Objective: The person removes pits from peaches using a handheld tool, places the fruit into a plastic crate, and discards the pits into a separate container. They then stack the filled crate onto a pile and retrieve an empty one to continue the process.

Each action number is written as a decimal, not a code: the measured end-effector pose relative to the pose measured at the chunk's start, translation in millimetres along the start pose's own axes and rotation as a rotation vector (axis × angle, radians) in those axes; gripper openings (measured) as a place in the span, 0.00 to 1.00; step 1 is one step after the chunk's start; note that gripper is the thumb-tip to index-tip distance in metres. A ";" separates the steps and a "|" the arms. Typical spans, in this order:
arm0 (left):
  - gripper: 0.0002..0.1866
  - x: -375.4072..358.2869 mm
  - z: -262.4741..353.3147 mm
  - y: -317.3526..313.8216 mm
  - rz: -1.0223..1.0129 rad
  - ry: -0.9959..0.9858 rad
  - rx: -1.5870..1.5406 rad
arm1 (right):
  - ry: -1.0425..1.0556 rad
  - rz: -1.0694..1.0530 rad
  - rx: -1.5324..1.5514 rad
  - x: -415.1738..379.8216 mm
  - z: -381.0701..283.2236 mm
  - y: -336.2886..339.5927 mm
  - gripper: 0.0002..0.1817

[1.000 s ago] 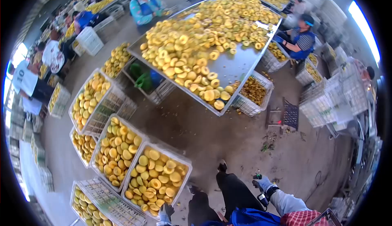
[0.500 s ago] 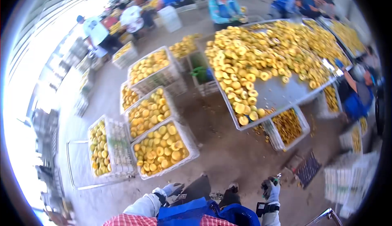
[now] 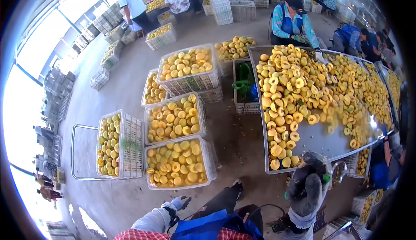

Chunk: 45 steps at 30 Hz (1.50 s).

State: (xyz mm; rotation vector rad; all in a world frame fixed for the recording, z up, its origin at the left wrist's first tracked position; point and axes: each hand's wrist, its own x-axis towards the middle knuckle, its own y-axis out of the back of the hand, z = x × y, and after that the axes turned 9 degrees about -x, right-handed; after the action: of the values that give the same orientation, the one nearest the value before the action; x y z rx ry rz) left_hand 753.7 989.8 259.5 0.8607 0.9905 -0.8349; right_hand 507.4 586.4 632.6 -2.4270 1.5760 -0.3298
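Observation:
My right hand [image 3: 307,181], in a grey and black glove, is raised near the camera at the front edge of the metal table [image 3: 333,142]. Its fingers are wrapped round a small tool with a curved metal loop [image 3: 340,170]; green bits show at its sides. Halved yellow peaches [image 3: 277,118] are heaped on the table beyond that hand. My left hand [image 3: 180,202], gloved too, hangs low with its fingers loosely stretched and nothing visible in it. Nearest to it stands a white crate of peaches [image 3: 211,170].
More peach crates stand ahead, with an upright-sided crate [image 3: 133,144] on a metal-framed cart [image 3: 73,153] at left. A dark crate [image 3: 248,107] holds something green. A co-worker [image 3: 291,23] reaches over the table's far side. Other people and crates fill the background.
My right hand has risen from low beside my body to the table's front edge, tool still in it. The view has shifted, with the table nearer. My left hand stays low.

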 end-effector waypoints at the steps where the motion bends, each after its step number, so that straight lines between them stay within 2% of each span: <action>1: 0.28 -1.6 11.1 1.6 0.015 -0.031 -0.037 | 0.024 -0.035 0.015 13.6 -7.3 -12.6 0.26; 3: 0.27 -5.2 37.4 5.5 0.046 -0.096 -0.106 | 0.075 -0.101 0.046 37.3 -20.8 -35.8 0.28; 4: 0.22 1.4 43.4 6.3 0.004 -0.094 -0.328 | 0.011 -0.070 0.040 44.3 -30.3 -46.3 0.32; 7: 0.17 9.0 73.6 -2.1 -0.053 -0.135 -0.554 | -0.007 -0.116 0.035 68.5 -37.4 -66.5 0.32; 9: 0.16 -1.6 89.9 -19.8 -0.038 -0.236 -0.646 | -0.033 -0.187 0.063 82.0 -33.4 -74.6 0.31; 12: 0.22 -12.0 95.6 -37.3 0.065 -0.112 -0.508 | -0.051 -0.242 0.087 88.7 -34.9 -76.2 0.31; 14: 0.28 -23.9 95.6 -48.3 0.051 -0.051 -0.321 | -0.067 -0.253 0.090 89.9 -38.4 -76.3 0.31; 17: 0.31 -21.1 101.6 -55.4 -0.055 -0.031 -0.034 | -0.086 -0.247 0.080 85.7 -39.6 -76.7 0.31; 18: 0.32 -16.9 101.7 -58.1 -0.012 -0.083 0.018 | -0.089 -0.239 0.080 84.7 -37.3 -75.1 0.31; 21: 0.32 1.8 107.0 -58.9 0.033 -0.108 0.027 | -0.145 -0.185 0.069 70.1 -28.4 -59.9 0.30; 22: 0.31 34.2 89.1 -57.8 0.002 -0.082 0.023 | -0.195 -0.142 0.039 67.1 -24.1 -50.6 0.30; 24: 0.28 61.2 78.1 -54.5 -0.040 -0.104 -0.089 | -0.329 -0.043 -0.030 62.1 -13.7 -20.1 0.30; 25: 0.27 61.2 89.1 -55.9 -0.071 -0.115 -0.133 | -0.430 0.037 -0.108 55.5 -6.3 -2.9 0.25; 27: 0.21 51.6 109.7 -57.2 -0.071 -0.099 -0.224 | -0.634 0.173 -0.065 32.9 18.1 44.2 0.16; 31: 0.16 38.1 124.0 -68.2 -0.088 -0.065 -0.359 | -0.807 0.390 -0.058 -27.4 58.3 134.6 0.12; 33: 0.15 85.7 90.3 -49.9 -0.530 0.159 -0.793 | -0.866 0.461 -0.040 -66.7 68.2 184.9 0.12; 34: 0.15 68.6 103.5 -70.4 -0.321 0.095 -0.528 | -0.860 0.419 -0.050 -85.4 71.0 211.1 0.11; 35: 0.15 39.1 120.8 -91.2 -0.114 0.005 -0.269 | -0.875 0.470 -0.018 -106.3 77.3 234.0 0.11; 39: 0.17 12.0 116.5 -148.9 -0.008 -0.001 -0.140 | -0.866 0.566 0.138 -154.7 82.5 318.2 0.10; 41: 0.19 0.6 106.0 -175.8 -0.090 0.060 -0.195 | -0.853 0.561 0.219 -174.6 82.2 358.2 0.11; 43: 0.19 -27.2 99.3 -218.2 -0.077 0.081 -0.084 | -0.837 0.604 0.212 -183.6 63.7 394.9 0.13; 44: 0.20 -27.4 91.9 -230.7 -0.148 0.178 -0.116 | -0.824 0.614 0.196 -189.0 56.4 415.0 0.13; 45: 0.20 -30.0 91.5 -252.5 -0.166 0.145 -0.051 | -0.812 0.619 0.173 -192.2 49.7 435.8 0.14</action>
State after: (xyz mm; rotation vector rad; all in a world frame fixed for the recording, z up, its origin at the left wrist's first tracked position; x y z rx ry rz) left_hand 552.6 809.4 260.0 0.8118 1.2191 -0.8932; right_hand 69.8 593.3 438.1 -1.4969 1.6580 0.5358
